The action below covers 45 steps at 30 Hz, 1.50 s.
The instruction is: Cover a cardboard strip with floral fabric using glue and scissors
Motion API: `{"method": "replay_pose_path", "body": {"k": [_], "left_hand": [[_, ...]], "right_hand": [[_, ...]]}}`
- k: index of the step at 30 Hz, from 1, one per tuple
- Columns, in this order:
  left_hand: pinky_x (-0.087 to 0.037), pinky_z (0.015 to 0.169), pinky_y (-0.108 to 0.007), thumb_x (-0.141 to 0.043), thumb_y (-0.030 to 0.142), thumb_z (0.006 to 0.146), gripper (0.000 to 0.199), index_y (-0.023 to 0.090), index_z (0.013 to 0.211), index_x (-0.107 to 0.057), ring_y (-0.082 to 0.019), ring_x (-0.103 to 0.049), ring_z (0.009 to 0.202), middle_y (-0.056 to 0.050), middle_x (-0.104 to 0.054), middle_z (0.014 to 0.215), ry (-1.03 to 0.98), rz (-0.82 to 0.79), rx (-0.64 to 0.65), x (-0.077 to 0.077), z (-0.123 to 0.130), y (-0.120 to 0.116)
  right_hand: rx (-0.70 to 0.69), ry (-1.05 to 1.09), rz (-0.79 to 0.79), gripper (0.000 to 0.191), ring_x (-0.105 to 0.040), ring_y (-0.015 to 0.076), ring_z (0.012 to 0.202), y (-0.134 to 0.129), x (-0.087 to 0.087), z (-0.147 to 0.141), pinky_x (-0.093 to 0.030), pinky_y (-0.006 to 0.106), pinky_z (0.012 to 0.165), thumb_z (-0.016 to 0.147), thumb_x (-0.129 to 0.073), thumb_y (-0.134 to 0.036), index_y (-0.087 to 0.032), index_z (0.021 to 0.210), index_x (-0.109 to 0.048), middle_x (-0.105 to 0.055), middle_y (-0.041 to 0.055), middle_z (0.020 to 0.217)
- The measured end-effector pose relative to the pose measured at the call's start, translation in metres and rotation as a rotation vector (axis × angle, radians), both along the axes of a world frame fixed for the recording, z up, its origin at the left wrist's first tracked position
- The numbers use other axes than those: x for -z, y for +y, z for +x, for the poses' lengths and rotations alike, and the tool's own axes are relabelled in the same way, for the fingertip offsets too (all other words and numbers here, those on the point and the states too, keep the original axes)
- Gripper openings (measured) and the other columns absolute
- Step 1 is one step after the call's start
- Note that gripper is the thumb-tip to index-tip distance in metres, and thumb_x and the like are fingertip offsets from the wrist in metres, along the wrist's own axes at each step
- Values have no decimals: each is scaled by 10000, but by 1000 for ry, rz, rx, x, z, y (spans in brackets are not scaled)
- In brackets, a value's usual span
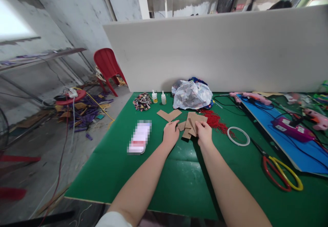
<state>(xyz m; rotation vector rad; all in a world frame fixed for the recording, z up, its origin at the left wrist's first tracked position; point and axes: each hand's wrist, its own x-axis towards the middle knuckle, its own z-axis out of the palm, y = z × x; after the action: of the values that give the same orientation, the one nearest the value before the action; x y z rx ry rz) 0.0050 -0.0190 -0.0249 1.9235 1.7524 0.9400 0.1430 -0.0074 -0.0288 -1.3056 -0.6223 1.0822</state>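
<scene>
Several brown cardboard pieces (191, 121) lie overlapped near the middle of the green table (179, 172). My right hand (204, 133) pinches the right edge of one of them between thumb and fingers. Left of the pile, my left hand (171, 132) rests on the table with its fingers bent forward; whether anything is under them is hidden. Just beyond its fingertips lies a V-shaped cardboard piece (169, 115). Red threads (215, 120) spread out behind and right of the pile.
A phone (139, 137) lies left. Glue bottles (163, 98), a patterned scrunchie (142, 102) and bunched cloth (192, 94) stand along the white partition (217, 52). Right are a white ring (238, 136), scissors (279, 170), a blue board (276, 128) and pink glue guns (258, 98).
</scene>
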Motion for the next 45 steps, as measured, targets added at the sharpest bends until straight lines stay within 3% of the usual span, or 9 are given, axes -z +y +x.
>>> {"method": "replay_pose_path", "body": {"k": [4,8,14,19,22,36,41,45], "left_hand": [[-413,908,-335,-454,91,773,330,190,1052,-599,-186,-549,993,-49,-649,1018,35,-15,4,-2,0,-2],[-458,773,-285,-460,155,803,252,196,1014,-591,-163,-596,841,-36,-660,933,49,-57,-14,-7,1,-4],[-447,642,-254,-508,224,802,169,207,935,-610,-156,-601,695,-4,-649,721,66,-119,-25,-10,3,-8],[-434,752,-279,-508,212,805,161,203,883,-648,-176,-594,834,-45,-661,884,61,-113,-4,-14,6,-13],[-445,746,-273,-532,194,786,156,187,886,-651,-163,-602,799,-50,-664,917,9,-139,-29,-17,5,-12],[-469,753,-278,-632,148,675,69,176,738,-631,-138,-588,738,-19,-645,789,-462,-237,-20,-6,1,-6],[-507,631,-244,-582,281,767,266,176,1009,-553,-115,-603,694,-38,-631,819,-816,-360,29,-6,9,-5],[-520,593,-258,-549,430,783,353,182,1035,-529,-123,-620,678,-52,-633,847,-1049,-441,90,-10,8,-6]], "right_hand": [[-56,19,-18,236,-527,147,542,-1,-1,-1,-414,269,501,509,-659,-379,-211,614,-530,-585,-14,565],[-122,21,3,234,-523,138,539,-4,-2,-10,-412,259,504,509,-667,-379,-202,604,-549,-584,-18,560],[-123,0,42,248,-509,125,566,-7,0,-18,-414,254,542,544,-647,-398,-198,651,-546,-582,-23,610],[-126,-70,56,230,-506,128,609,-11,-2,-26,-415,254,583,584,-623,-389,-199,688,-546,-580,-20,652],[-153,-116,68,197,-519,138,642,-13,-5,-29,-422,256,601,609,-613,-359,-200,712,-560,-589,-10,689],[-227,-199,59,258,-529,150,621,-5,4,-16,-429,278,588,577,-633,-364,-156,725,-594,-608,12,680],[-173,-220,102,309,-537,142,659,-3,-3,-3,-434,273,621,637,-590,-414,-161,811,-563,-609,19,764],[-303,-259,147,281,-542,146,659,-5,-10,-14,-442,270,620,645,-598,-399,-168,803,-567,-600,9,733]]}}
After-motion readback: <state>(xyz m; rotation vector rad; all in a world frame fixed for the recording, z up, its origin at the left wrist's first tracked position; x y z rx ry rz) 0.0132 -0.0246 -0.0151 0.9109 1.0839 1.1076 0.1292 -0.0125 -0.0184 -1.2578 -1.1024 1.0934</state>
